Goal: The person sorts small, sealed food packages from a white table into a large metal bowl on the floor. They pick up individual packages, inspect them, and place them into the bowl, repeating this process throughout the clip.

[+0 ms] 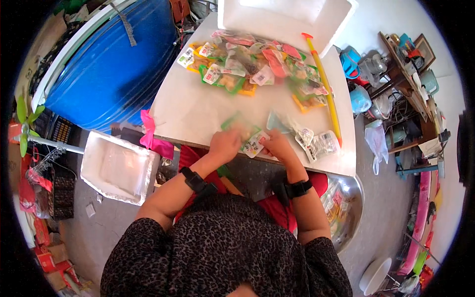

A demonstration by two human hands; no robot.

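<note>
A green-edged, clear food packet (243, 130) with a white printed end lies between my hands at the table's near edge. My left hand (225, 144) grips its left side with bent fingers. The fingers of my right hand (276, 145) pinch the white end. Right of that hand, silvery and white packets (322, 146) lie beside a pale blue-green one (278, 122). A heap of small food packets (237, 63) in green, yellow and red covers the far part of the white table (185, 107). A yellow tube with a red-orange end (326, 87) lies along the right side.
A white foam box (285, 15) stands at the table's far edge. Left are a blue tub (111, 70) and a smaller foam box (86, 159). A metal basin (358, 208) holding packets sits below the table's right corner. Cluttered wooden shelves (404, 89) stand farther right.
</note>
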